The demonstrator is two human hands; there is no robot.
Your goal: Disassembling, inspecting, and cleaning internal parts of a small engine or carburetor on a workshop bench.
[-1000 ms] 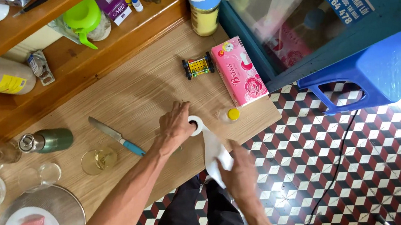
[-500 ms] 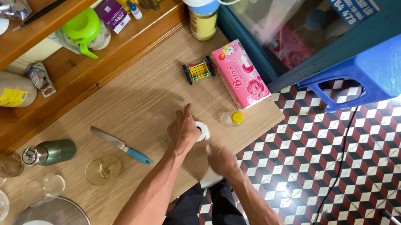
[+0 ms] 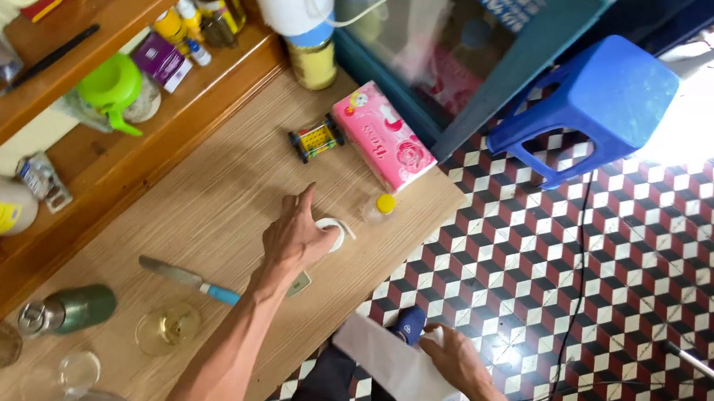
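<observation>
My left hand (image 3: pixel 294 238) rests on the wooden table (image 3: pixel 223 194), its fingers around a small white cup (image 3: pixel 331 232), index finger pointing out. My right hand (image 3: pixel 451 356) is off the table's edge, down near my lap, gripping a white sheet of paper or cloth (image 3: pixel 396 364). A small flat card-like thing (image 3: pixel 300 284) lies under my left wrist. A knife with a blue handle (image 3: pixel 187 279) lies on the table left of my forearm.
A pink tissue box (image 3: pixel 382 135), a small yellow-capped bottle (image 3: pixel 380 206), a yellow-and-black spool (image 3: pixel 317 139), a wine glass (image 3: pixel 168 329) and a green bottle (image 3: pixel 71 310) are on the table. Shelves with jars stand behind. A blue stool (image 3: pixel 601 98) stands on the tiled floor.
My right hand has pulled the white sheet off the table's edge, down toward my lap. My left hand stays at the white cup.
</observation>
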